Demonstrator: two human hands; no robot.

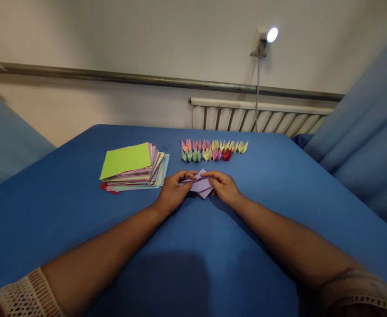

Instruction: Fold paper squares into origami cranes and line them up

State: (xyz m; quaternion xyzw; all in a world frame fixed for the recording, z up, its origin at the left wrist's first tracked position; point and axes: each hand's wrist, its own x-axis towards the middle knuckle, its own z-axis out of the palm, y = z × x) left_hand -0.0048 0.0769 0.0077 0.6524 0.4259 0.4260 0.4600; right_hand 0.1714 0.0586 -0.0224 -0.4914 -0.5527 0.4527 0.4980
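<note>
A partly folded sheet of lilac origami paper [202, 186] is held between both hands just above the blue table. My left hand [174, 188] pinches its left side, thumb in front and index finger along the upper edge. On the right side, my right hand [225, 188] grips it with thumb and fingers closed. Parts of the sheet are hidden behind the fingers. Right behind the paper stand two rows of small folded paper figures [207, 154] in orange, pink, yellow, green and red.
To the left lies a thick, uneven stack of coloured paper [127, 163] with a lime green sheet on top. The table [262, 264] is covered in blue. Beyond its far edge are a radiator [262, 107], a wall pipe [147, 79] and a lit plug [271, 35]. Blue curtains [371, 123] hang at the sides.
</note>
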